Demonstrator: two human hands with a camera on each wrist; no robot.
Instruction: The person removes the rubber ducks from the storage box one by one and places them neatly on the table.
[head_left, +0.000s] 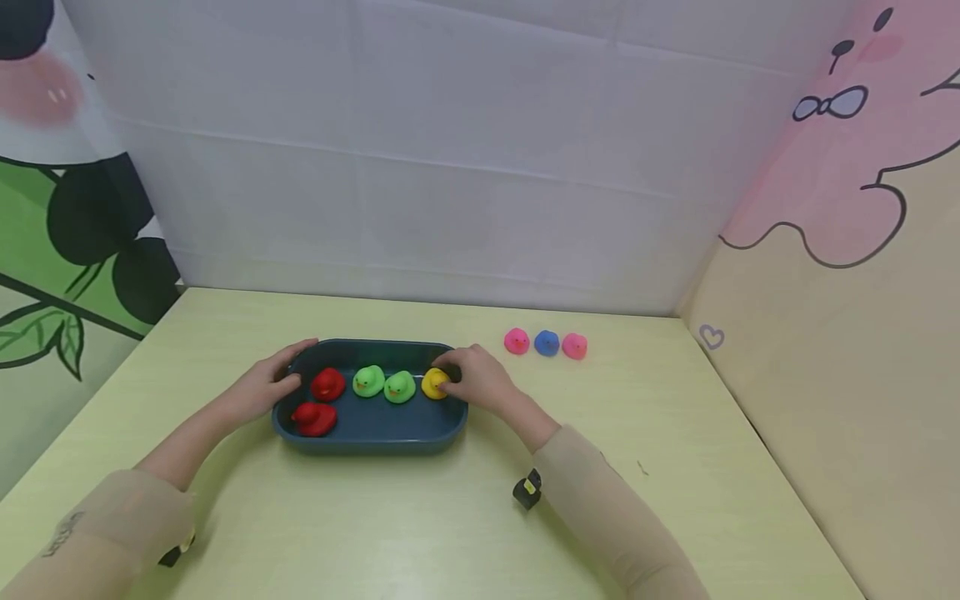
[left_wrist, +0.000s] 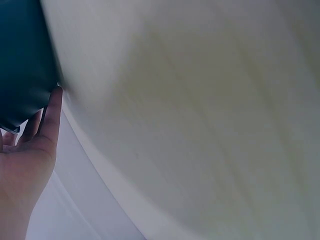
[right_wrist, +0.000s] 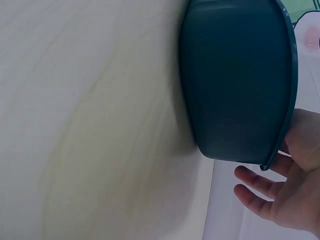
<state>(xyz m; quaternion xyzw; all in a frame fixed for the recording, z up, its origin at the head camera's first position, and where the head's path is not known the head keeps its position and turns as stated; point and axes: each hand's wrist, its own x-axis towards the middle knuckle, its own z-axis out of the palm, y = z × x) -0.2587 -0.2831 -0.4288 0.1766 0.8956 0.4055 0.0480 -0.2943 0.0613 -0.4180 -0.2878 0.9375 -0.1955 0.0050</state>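
A dark blue-green tray (head_left: 360, 447) rests on the table with several toy ducks in it. My left hand (head_left: 262, 385) holds its left end, the thumb over the rim and the fingers along the outer wall. Inside lie a red duck (head_left: 327, 384), a second red duck (head_left: 315, 419), a green duck (head_left: 368, 381) and another green duck (head_left: 400, 387). At the right end, my right hand (head_left: 480, 379) reaches over the rim, pinching a yellow duck (head_left: 433, 383) between thumb and finger. In the right wrist view, two fingers (right_wrist: 257, 182) stay outside the tray; the duck is hidden there.
Behind and right of the tray, a pink duck (head_left: 517, 341), a blue duck (head_left: 547, 342) and another pink duck (head_left: 575, 346) stand in a row. A white sheet (head_left: 450, 167) hangs at the table's back edge. A decorated wall (head_left: 840, 350) borders the right side.
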